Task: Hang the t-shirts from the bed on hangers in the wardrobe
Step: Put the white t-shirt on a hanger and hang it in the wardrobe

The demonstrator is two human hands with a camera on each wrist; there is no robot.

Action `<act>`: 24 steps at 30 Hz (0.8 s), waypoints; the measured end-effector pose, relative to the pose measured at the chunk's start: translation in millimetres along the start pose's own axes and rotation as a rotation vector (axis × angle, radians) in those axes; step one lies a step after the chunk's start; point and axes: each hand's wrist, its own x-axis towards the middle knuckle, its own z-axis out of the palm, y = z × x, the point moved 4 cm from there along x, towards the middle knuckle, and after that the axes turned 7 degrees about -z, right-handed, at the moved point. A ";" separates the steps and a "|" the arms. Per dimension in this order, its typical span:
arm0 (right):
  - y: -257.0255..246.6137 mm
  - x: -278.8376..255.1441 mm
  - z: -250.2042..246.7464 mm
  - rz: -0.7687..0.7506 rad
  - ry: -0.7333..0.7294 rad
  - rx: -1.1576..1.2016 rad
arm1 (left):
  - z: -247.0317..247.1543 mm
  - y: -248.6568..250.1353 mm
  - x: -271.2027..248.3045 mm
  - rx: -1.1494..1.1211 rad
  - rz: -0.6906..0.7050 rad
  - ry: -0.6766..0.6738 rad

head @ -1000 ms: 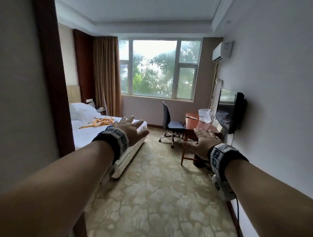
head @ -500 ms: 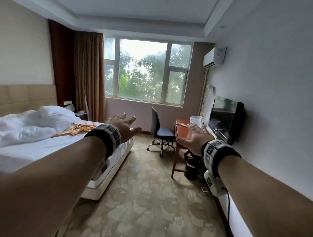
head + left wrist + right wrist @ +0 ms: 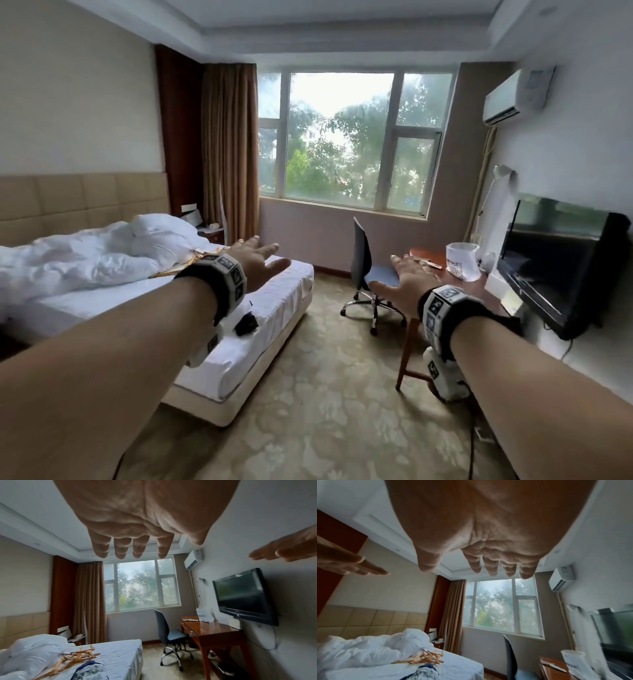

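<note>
Evidently nothing has yet been picked up: both arms are held out ahead at chest height, apparently as a resting pose while the wide white-sheeted bed (image 3: 270, 305) is approached. The left hand (image 3: 255, 262) is seen above the bed's near edge, palm down, its fingers (image 3: 120, 547) straight and slightly spread, holding and touching nothing. The right hand (image 3: 406, 284) is held in front of the dark office chair (image 3: 363, 263) and the polished wooden desk (image 3: 211, 630), its fingers (image 3: 491, 566) likewise extended and empty. A heap of light wooden hangers (image 3: 75, 658) lies on the sheet beside the crumpled white duvet (image 3: 85, 260), presumably laid out for use. Just in front of them a bundle of blue-and-white t-shirts (image 3: 91, 670) rests on the mattress. No wardrobe is shown in any view.
</note>
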 end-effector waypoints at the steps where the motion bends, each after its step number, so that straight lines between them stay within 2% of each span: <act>1: -2.2 27.0 -0.5 -0.027 0.020 0.003 | -6.1 -3.3 20.9 -0.008 -0.018 0.031; 4: -11.2 101.6 4.7 -0.084 0.009 0.014 | -15.9 -17.0 76.1 0.009 -0.069 0.094; 7: -20.8 165.2 20.6 -0.146 0.007 0.019 | -14.2 -27.0 109.4 0.007 -0.129 0.124; 12: -38.1 253.4 70.8 -0.227 -0.084 0.026 | 15.3 -54.2 157.8 -0.007 -0.223 0.049; 15: -50.0 302.8 89.5 -0.241 -0.083 0.018 | 30.6 -76.2 197.2 -0.015 -0.261 0.025; 20: -70.0 378.4 121.7 -0.254 -0.111 -0.016 | 51.7 -107.0 283.7 -0.007 -0.267 0.011; 24: -72.6 454.5 115.2 -0.205 -0.073 -0.037 | 54.5 -130.8 374.2 -0.050 -0.232 0.040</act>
